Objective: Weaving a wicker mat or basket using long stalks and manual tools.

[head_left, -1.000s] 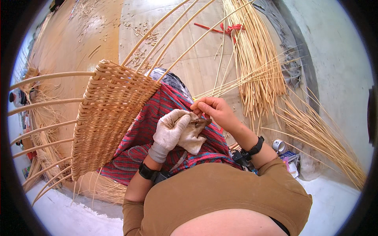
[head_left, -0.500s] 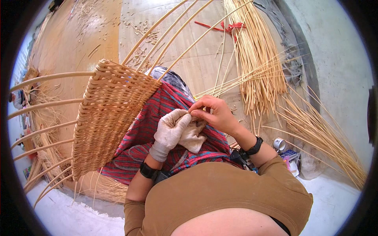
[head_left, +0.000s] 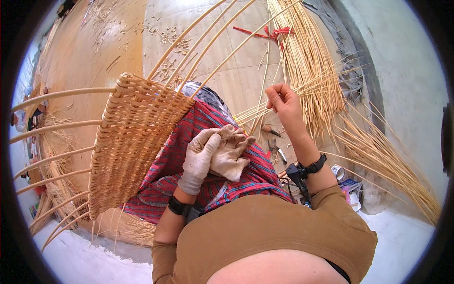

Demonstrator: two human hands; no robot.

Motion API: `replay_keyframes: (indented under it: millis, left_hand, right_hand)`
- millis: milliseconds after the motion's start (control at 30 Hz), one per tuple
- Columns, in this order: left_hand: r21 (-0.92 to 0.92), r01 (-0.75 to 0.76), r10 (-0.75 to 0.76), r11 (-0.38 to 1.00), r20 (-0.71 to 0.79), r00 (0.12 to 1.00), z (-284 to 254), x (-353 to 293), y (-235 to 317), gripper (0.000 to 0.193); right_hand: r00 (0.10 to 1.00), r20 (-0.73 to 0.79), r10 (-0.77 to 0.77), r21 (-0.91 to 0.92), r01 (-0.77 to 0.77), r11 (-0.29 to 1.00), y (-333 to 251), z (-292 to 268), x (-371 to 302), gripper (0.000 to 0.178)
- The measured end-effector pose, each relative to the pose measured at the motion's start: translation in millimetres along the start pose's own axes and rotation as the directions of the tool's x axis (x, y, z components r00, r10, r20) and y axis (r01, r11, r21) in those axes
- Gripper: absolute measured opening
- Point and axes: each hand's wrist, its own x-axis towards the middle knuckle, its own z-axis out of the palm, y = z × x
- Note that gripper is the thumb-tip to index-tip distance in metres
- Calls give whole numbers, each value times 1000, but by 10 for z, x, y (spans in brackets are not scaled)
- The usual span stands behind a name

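Note:
My left hand [head_left: 202, 157] wears a whitish work glove and rests on the red plaid cloth [head_left: 187, 165] over my lap. It holds a second, loose glove [head_left: 231, 160] crumpled against its fingers. My bare right hand [head_left: 285, 105] is raised to the right, with its fingers pinched on a thin willow rod [head_left: 326, 85] that crosses the floor. A half-woven wicker basket [head_left: 135, 142] stands on its side to the left of my left hand, its long bare stakes fanning up and to the left.
A thick bundle of willow rods [head_left: 307, 57] tied with red string [head_left: 265, 32] lies on the wooden floor ahead. More rods [head_left: 392, 165] spread to the right. Shears [head_left: 275, 150] lie by my right wrist. Small tape rolls and boxes [head_left: 345, 182] sit beside the white wall.
My right hand has left the gloved left hand and moved up and right to the thin rods. The loose glove stays in my left hand.

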Motion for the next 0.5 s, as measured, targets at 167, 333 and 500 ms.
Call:
replay_keyframes:
  millis: [167, 333, 500]
  left_hand:
    - [-40, 27, -30, 999, -82, 996, -26, 70, -26, 32]
    - [-253, 32, -54, 967, -82, 995, -68, 78, 24, 42]
    - [-151, 14, -28, 988, -90, 996, -44, 38, 44, 41]
  right_hand:
    - [998, -60, 28, 14, -28, 1000, 129, -68, 51, 31]
    - [988, -102, 115, -259, -138, 956, 217, -49, -5, 29]
    - [978, 53, -201, -379, 205, 902, 153, 158, -152, 32]
